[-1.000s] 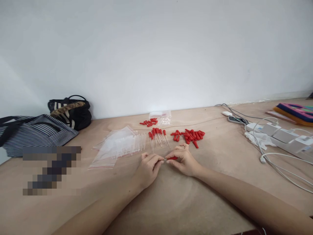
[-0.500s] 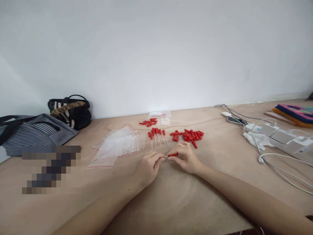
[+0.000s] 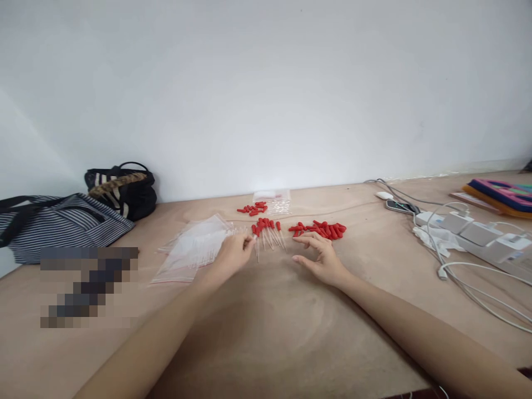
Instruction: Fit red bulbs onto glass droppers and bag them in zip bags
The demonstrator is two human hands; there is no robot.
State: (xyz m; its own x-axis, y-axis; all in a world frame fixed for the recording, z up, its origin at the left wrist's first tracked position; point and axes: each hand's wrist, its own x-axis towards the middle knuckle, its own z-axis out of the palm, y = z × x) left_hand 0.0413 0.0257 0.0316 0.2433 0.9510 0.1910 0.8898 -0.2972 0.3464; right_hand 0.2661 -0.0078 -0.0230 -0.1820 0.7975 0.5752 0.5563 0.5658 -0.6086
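Observation:
My left hand [image 3: 236,250] is closed in a pinch at the left end of a row of droppers [image 3: 269,235], which have red bulbs and clear thin tubes. Its fingertips are on a dropper [image 3: 257,248] there, though the hand partly hides the grip. Close to the near side of a heap of red rubber bulbs [image 3: 328,228] is my right hand [image 3: 320,259], thumb and fingers apart and nothing between them. Left of the droppers, loose clear tubes [image 3: 208,255] lie by clear zip bags [image 3: 178,263], partly behind my left hand.
Farther back lie a smaller group of red bulbs [image 3: 253,209] and a clear bag with tubes [image 3: 278,205]. Striped and black bags [image 3: 75,219] stand left. On the right are a power strip with chargers [image 3: 477,227], white cables [image 3: 482,282] and a phone [image 3: 401,206].
The hands have come apart from the dropper they both held. My left hand has moved left and forward to the dropper row; my right hand has opened near the bulb heap.

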